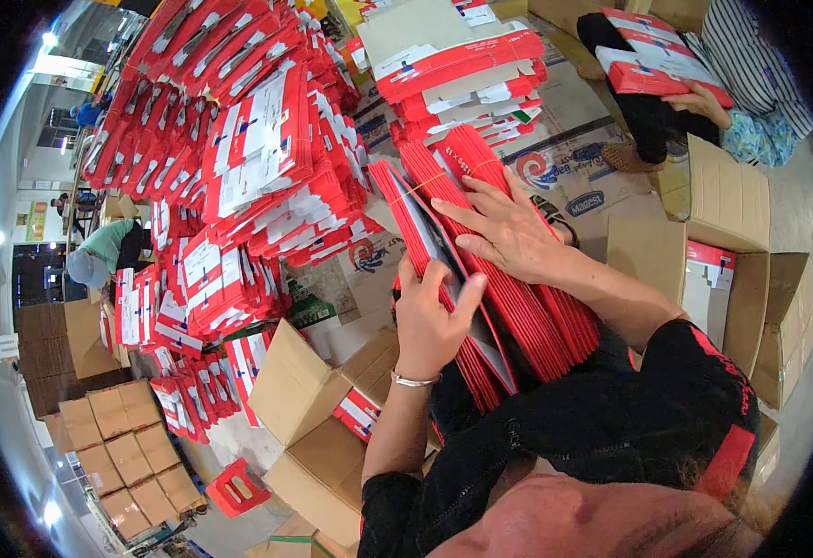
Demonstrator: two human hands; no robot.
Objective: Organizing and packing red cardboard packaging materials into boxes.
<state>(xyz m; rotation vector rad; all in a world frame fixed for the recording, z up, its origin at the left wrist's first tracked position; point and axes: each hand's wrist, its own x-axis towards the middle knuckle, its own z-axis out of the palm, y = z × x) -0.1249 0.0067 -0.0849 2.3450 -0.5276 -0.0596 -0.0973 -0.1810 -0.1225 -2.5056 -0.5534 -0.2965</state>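
Bundle of flat red folded cartons [508, 307], standing on edge, rubber-banded at its twelve o'clock end, fanned open at nine o'clock.

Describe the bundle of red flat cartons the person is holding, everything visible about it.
The bundle of red flat cartons is a thick stack of folded, glossy-looking red card sheets standing on edge, fanned slightly and leaning across the person's lap. A thin yellowish rubber band crosses its upper end. One grey-white inner face shows where the stack is parted. The left hand grips the parted edge, thumb tucked into the gap; the right hand lies flat on top, fingers spread. Heaps of similar red-and-white cartons lie behind it.
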